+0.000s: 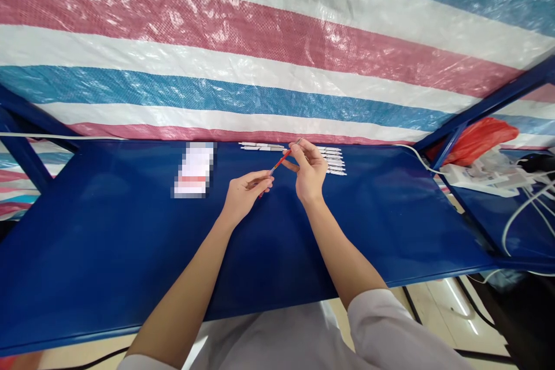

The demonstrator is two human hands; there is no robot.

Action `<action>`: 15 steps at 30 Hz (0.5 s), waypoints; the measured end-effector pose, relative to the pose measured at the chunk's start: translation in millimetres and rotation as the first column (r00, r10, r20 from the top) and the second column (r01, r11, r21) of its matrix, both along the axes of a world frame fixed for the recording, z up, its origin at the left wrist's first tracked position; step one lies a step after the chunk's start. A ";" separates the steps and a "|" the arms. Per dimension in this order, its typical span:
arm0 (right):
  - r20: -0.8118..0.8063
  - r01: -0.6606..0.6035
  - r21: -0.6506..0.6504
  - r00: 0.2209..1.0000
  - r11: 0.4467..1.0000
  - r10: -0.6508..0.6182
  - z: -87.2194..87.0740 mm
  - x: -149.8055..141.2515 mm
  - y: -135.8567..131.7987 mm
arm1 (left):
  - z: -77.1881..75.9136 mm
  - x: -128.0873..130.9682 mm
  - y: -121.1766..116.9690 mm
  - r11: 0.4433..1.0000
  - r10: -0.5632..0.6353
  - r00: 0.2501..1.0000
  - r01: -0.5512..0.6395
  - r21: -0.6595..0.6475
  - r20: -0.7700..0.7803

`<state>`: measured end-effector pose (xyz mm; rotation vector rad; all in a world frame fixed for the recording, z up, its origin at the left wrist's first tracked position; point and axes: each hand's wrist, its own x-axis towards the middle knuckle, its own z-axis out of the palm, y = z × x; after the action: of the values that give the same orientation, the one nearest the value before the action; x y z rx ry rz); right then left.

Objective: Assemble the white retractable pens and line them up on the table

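Note:
Between my two hands, over the blue shelf, is a slim red pen (pixel 281 160), tilted with its upper end to the right. My left hand (pixel 246 192) pinches its lower part, and a bit of red shows below the fingers. Around the upper end, the thumb and fingers of my right hand (pixel 310 172) are closed, with a greyish tip showing there. Several white pens (pixel 333 162) lie side by side just right of my right hand. More white pens (pixel 260 146) lie behind my hands, along the back edge.
The blue shelf (pixel 130 254) has metal posts at both sides. A pixelated, whitish rectangular item (pixel 193 169) lies to the left. Behind hangs a striped plastic sheet (pixel 260 52). At the right are a red plastic bag (pixel 481 139), white cables (pixel 509 225) and a white power strip (pixel 477 179).

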<state>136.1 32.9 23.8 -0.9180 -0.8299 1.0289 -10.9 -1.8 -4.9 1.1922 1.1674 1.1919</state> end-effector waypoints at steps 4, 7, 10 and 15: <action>0.039 -0.066 -0.035 0.997 0.997 0.067 -1.4 1.2 -2.4 | -2.5 0.5 0.9 1.000 -0.007 1.000 0.007 0.021 0.001; 0.051 -0.117 -0.054 0.991 0.992 0.120 -1.2 1.4 -5.5 | -3.4 0.9 1.0 0.999 -0.012 1.000 0.012 0.033 0.004; 0.045 -0.169 -0.063 0.984 0.984 0.172 -3.0 0.3 -8.4 | -4.1 0.7 1.0 0.999 -0.015 1.000 0.015 0.038 -0.007; 0.044 -0.205 -0.077 0.977 0.976 0.208 -7.8 -1.0 -11.1 | -4.9 0.2 1.1 0.998 -0.020 0.999 0.021 0.053 -0.027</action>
<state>135.1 21.8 16.0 -0.9359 -0.9513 1.2263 -10.7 -0.7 -9.9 1.2606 1.1469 1.2012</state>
